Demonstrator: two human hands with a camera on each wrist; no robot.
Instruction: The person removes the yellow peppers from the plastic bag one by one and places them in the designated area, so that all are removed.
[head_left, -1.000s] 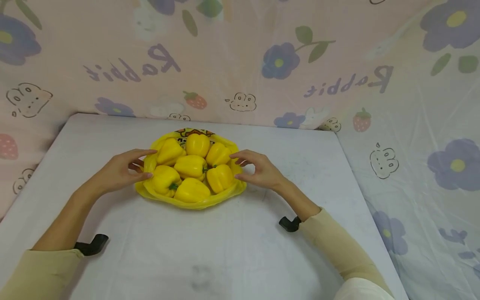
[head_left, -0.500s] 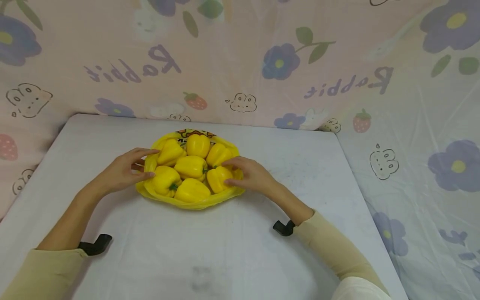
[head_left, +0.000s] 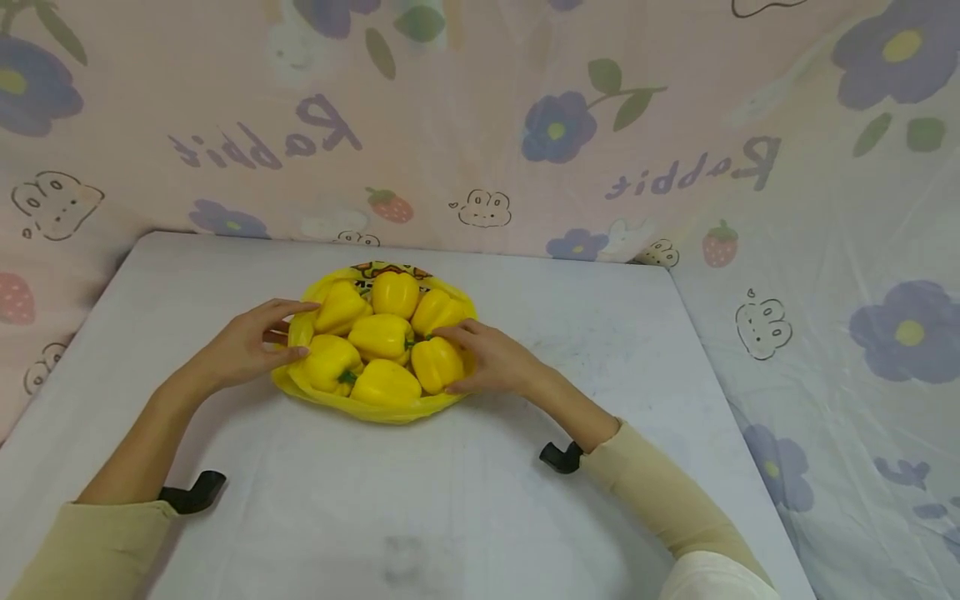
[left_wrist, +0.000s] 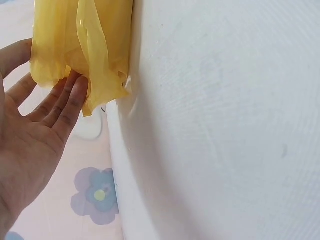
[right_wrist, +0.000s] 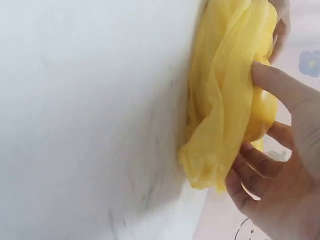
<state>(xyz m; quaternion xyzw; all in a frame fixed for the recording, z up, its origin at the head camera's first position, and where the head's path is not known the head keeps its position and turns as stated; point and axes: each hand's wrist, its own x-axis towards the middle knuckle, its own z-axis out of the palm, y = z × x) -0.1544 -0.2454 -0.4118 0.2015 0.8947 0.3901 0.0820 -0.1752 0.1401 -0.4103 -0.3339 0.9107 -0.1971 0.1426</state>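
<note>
A low yellow plastic bag (head_left: pixel 382 412) with its mouth turned open stands on the table, filled with several yellow bell peppers (head_left: pixel 380 337) with green stems. My left hand (head_left: pixel 251 343) lies at the bag's left side, fingers relaxed, fingertips and thumb touching its edge; in the left wrist view the fingers reach behind the yellow plastic (left_wrist: pixel 100 45). At the bag's right side, my right hand (head_left: pixel 495 358) grips the rightmost front bell pepper (head_left: pixel 435 364) between thumb and fingers. The right wrist view shows the thumb beside the bag's folded rim (right_wrist: pixel 225 100).
The bag rests on a white table (head_left: pixel 337 517), toward its back. A curtain (head_left: pixel 450 125) printed with flowers, rabbits and strawberries hangs behind and to the right. Black strap-like mounts (head_left: pixel 193 493) stick out at both wrists.
My right hand has moved left from the bag's rim onto the right front pepper, its fingers now around it. The left hand has barely shifted.
</note>
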